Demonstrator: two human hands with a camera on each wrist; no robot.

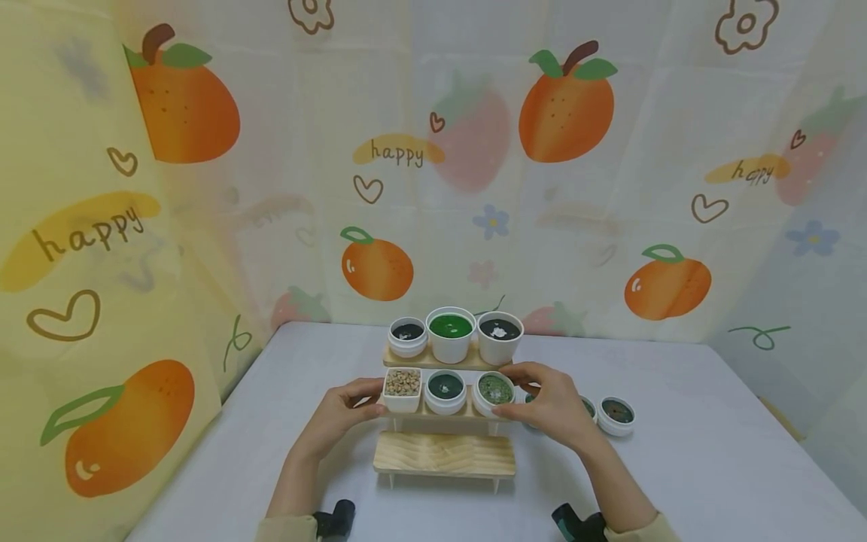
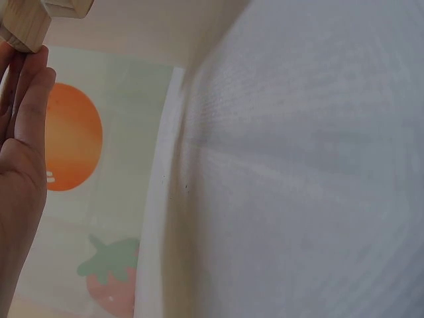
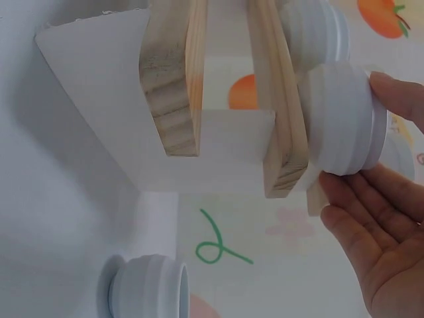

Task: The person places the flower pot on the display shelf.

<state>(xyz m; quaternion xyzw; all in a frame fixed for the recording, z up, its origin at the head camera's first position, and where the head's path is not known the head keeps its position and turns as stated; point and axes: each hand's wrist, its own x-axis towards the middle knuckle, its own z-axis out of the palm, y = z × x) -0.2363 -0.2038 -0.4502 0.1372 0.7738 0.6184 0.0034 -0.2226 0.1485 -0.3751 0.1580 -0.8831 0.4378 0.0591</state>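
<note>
My left hand point(image 1: 345, 404) is at the left end of the middle wooden shelf point(image 1: 442, 418), beside a square white pot of beige grains point(image 1: 403, 382). In the left wrist view its fairly straight fingers point(image 2: 32, 109) reach the wooden end point(image 2: 25, 26). My right hand point(image 1: 552, 403) pinches a round white pot with flaky green contents point(image 1: 495, 390) at the shelf's right end. The right wrist view shows thumb and fingers on opposite sides of this ribbed pot point(image 3: 341, 119), its base against the shelf. A round pot with dark green contents point(image 1: 445, 392) stands between the outer pots.
Behind, the upper shelf point(image 1: 413, 361) bears a small dark-filled pot point(image 1: 408, 337), a green-filled cup point(image 1: 451, 333) and a dark-filled cup point(image 1: 500, 337). The lower wooden shelf point(image 1: 444, 455) is in front. More round pots point(image 1: 616, 416) stand right on the white table point(image 1: 704, 467), partly behind my right hand.
</note>
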